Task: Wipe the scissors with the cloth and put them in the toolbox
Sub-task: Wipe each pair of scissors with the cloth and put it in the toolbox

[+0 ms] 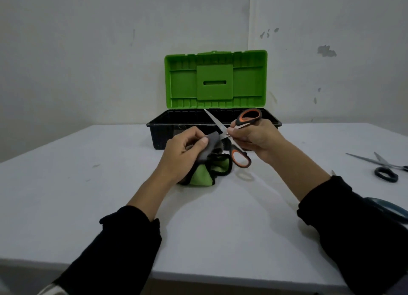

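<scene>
My right hand (pixel 258 138) holds a pair of scissors (pixel 240 140) with orange-and-black handles, spread open, above the table in front of the toolbox. One blade points up and left over the box. My left hand (pixel 187 149) grips a grey and green cloth (pixel 205 168) and presses a grey fold of it against the other blade near the pivot. The cloth's lower part rests on the table. The toolbox (pixel 159 127) has a black base and a green lid (pixel 216 80) standing open against the wall.
A second pair of scissors (pixel 384 168) with dark handles lies open at the table's right edge. A dark bluish object (pixel 388 208) lies by my right sleeve. The white table's front edge (pixel 220 277) runs close below my arms.
</scene>
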A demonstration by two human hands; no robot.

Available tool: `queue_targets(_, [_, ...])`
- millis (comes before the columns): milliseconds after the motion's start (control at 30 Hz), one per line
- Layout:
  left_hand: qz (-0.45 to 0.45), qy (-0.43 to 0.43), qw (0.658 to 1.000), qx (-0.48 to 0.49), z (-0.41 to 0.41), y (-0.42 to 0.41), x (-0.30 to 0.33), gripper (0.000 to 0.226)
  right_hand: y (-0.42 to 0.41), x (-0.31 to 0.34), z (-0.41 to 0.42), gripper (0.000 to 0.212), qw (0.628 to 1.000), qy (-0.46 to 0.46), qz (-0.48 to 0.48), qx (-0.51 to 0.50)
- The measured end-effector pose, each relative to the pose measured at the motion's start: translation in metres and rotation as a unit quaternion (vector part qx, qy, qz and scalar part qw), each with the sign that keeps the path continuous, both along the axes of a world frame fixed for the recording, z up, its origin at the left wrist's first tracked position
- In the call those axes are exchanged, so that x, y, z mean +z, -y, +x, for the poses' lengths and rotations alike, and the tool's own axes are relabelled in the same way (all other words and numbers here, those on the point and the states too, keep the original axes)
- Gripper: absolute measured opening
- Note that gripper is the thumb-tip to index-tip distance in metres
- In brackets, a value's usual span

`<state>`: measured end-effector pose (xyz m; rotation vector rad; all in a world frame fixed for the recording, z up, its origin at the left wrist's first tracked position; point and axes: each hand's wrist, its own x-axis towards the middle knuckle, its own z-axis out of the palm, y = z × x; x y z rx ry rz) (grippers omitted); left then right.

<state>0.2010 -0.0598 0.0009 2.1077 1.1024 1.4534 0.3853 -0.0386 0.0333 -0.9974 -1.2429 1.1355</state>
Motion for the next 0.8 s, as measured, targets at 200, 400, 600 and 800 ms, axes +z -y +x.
queue_targets(200, [0.066,-0.041,0.992,0.104,0.001,-0.003,0.005,0.013,0.003,0.007,0.003,0.017,0.999,0.020,0.029,0.042])
queue_targets(400, [0.073,-0.012,0.989,0.129,-0.001,-0.003,0.009,0.010,0.005,0.011,0.005,0.013,0.992,0.096,0.054,0.061])
queue_targets(600, [0.050,0.032,0.993,0.102,0.006,-0.002,0.006,0.009,0.007,0.002,-0.016,0.014,0.998,0.039,0.052,0.026])
queue_targets(800, [0.028,0.083,0.988,0.130,0.004,-0.007,0.000,0.017,0.009,-0.005,-0.035,0.014,0.997,0.029,0.064,0.039])
